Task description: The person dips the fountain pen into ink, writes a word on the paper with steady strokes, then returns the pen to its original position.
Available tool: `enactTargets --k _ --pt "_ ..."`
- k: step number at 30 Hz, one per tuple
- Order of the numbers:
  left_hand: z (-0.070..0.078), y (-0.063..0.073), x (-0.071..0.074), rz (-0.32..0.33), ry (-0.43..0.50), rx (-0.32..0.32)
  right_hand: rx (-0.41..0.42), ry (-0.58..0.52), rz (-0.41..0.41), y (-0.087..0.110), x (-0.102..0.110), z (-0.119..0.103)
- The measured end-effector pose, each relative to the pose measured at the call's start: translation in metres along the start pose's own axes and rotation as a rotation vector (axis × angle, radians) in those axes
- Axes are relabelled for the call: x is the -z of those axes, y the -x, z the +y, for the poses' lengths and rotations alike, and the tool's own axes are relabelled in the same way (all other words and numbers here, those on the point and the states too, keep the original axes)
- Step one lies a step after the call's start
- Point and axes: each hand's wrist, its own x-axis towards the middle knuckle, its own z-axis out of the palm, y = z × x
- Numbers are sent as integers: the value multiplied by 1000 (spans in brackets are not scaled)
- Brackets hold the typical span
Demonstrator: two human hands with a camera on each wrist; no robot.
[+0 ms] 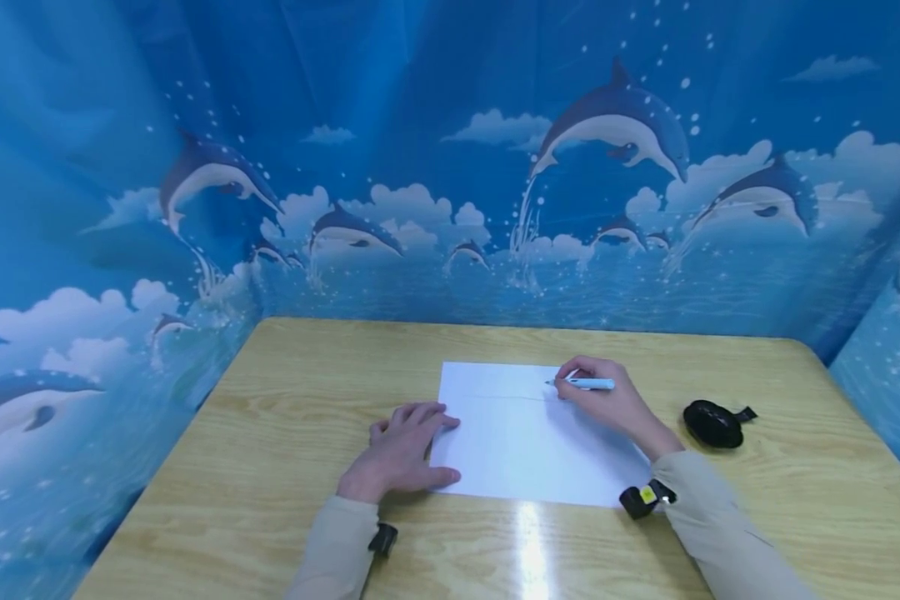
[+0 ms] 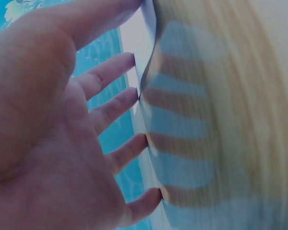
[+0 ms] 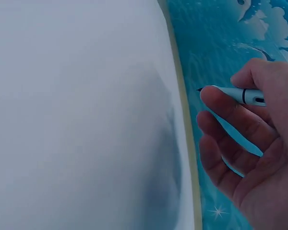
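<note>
A white sheet of paper lies on the wooden table, with a faint line running across its upper part. My left hand rests at the sheet's left edge, its fingers spread and the thumb on the paper. In the left wrist view, the fingertips of the left hand touch down along that edge. Over the upper right of the sheet, my right hand pinches a light blue pen between thumb and fingers. The pen has a dark tip pointing left, seemingly just off the paper in the right wrist view.
A glossy black rounded object with a short strap lies on the table right of the paper. Behind and beside the wooden table hangs a blue curtain printed with dolphins. Each wrist wears a small black camera.
</note>
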Motion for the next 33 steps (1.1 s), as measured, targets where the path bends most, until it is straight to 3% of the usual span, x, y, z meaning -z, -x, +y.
enactTargets --k 10,33 --pt "-1 1 0 1 -3 -2 -14 -16 -15 -18 -18 0" --pt "0 -1 0 -1 -5 13 -60 41 -7 -30 -17 4"
